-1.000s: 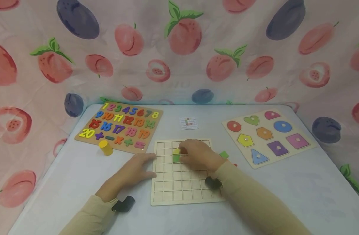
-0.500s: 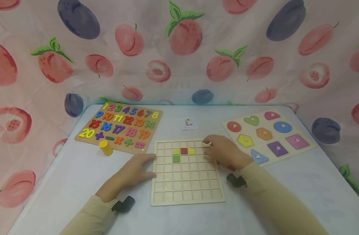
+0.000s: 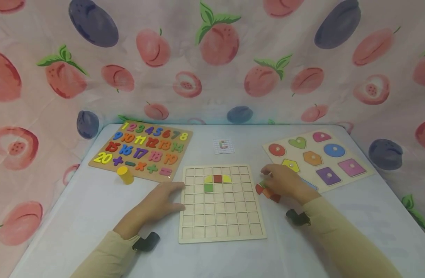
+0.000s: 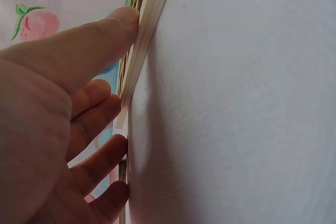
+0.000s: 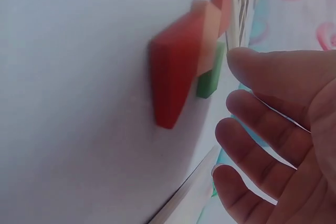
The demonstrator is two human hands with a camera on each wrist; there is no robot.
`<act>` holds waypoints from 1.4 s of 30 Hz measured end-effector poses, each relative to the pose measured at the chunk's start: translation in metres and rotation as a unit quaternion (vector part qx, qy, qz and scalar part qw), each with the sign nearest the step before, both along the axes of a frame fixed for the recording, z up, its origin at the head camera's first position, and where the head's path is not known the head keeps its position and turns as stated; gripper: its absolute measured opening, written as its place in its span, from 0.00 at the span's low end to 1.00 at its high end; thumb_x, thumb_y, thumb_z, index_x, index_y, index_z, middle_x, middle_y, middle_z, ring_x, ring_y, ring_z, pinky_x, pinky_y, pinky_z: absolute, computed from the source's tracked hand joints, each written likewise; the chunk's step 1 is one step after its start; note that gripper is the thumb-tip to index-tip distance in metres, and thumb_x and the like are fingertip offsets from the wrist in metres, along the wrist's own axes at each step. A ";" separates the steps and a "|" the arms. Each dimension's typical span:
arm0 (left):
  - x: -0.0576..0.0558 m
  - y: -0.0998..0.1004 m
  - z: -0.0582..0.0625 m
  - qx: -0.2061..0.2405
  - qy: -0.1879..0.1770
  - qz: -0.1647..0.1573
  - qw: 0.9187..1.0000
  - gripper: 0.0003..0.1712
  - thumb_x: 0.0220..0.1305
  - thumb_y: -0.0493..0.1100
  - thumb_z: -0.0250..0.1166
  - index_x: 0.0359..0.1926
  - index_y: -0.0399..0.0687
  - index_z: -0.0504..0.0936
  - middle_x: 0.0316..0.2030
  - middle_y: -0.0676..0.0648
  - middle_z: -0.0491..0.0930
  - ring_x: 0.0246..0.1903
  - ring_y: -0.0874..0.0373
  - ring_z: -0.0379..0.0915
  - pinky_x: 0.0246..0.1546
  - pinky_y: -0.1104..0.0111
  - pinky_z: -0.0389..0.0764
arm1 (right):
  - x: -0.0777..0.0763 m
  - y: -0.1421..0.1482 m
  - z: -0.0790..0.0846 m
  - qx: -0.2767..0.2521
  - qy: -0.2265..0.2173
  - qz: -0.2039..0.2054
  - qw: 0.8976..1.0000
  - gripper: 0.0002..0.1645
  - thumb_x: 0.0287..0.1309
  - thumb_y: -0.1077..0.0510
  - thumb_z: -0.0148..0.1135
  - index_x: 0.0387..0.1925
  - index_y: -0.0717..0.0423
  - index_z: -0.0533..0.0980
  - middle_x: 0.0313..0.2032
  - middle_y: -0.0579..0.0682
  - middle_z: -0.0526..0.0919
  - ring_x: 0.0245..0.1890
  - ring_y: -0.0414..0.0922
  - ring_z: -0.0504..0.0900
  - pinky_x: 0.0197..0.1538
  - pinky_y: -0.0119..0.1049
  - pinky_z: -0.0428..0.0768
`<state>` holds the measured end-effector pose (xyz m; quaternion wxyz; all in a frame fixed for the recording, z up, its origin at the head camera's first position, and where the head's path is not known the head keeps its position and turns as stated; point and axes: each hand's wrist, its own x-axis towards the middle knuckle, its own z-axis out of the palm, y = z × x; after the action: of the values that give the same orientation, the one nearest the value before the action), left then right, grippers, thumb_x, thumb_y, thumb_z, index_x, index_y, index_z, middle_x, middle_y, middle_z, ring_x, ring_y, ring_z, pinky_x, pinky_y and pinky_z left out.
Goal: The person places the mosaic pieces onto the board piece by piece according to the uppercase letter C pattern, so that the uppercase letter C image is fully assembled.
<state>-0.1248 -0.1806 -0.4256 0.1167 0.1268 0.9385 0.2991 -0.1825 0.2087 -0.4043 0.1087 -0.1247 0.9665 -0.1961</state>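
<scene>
A pale wooden grid board (image 3: 219,220) lies in the middle of the table in the head view. In its upper cells sit a green square block (image 3: 208,188), a red square block (image 3: 217,178) and a yellow piece (image 3: 227,178), with a second yellow piece (image 3: 208,179) at the left. My left hand (image 3: 158,204) rests its thumb and fingertips against the board's left edge. Holding nothing, my right hand (image 3: 283,181) hovers over a small cluster at the board's right: a red block (image 5: 176,61), an orange block (image 5: 209,35), a green block (image 5: 211,80) and another red block (image 5: 222,6).
A number puzzle board (image 3: 153,148) lies at the back left, with a yellow cylinder (image 3: 125,175) near its front edge. At the right, a shape puzzle board (image 3: 303,154) sits close behind my right hand. A small patterned card (image 3: 223,146) lies behind the grid.
My right hand has left the grid and moved right to the loose blocks, uncovering the red square and the right yellow piece. The left hand has stayed at the board's edge.
</scene>
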 end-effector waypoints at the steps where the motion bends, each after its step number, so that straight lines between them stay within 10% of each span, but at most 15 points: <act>1: 0.000 0.000 0.000 0.001 0.000 0.000 1.000 0.37 0.57 0.48 0.76 0.67 0.47 0.75 0.64 0.46 0.74 0.66 0.45 0.64 0.67 0.47 0.64 | 0.000 0.001 0.000 -0.001 0.003 0.004 1.000 0.24 0.57 0.61 0.64 0.56 0.61 0.78 0.50 0.56 0.84 0.49 0.55 0.81 0.52 0.52 0.82; 42: 0.000 -0.001 -0.002 -0.001 -0.005 0.004 1.000 0.37 0.57 0.48 0.76 0.67 0.47 0.75 0.65 0.46 0.73 0.67 0.46 0.63 0.68 0.48 0.64 | 0.007 0.000 0.003 0.007 0.017 0.004 1.000 0.24 0.57 0.62 0.63 0.56 0.65 0.78 0.44 0.56 0.85 0.36 0.49 0.78 0.48 0.50 0.82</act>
<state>-0.1250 -0.1817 -0.4274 0.1206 0.1217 0.9388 0.2990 -0.1757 0.2084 -0.4009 0.0940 -0.1309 0.9690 -0.1871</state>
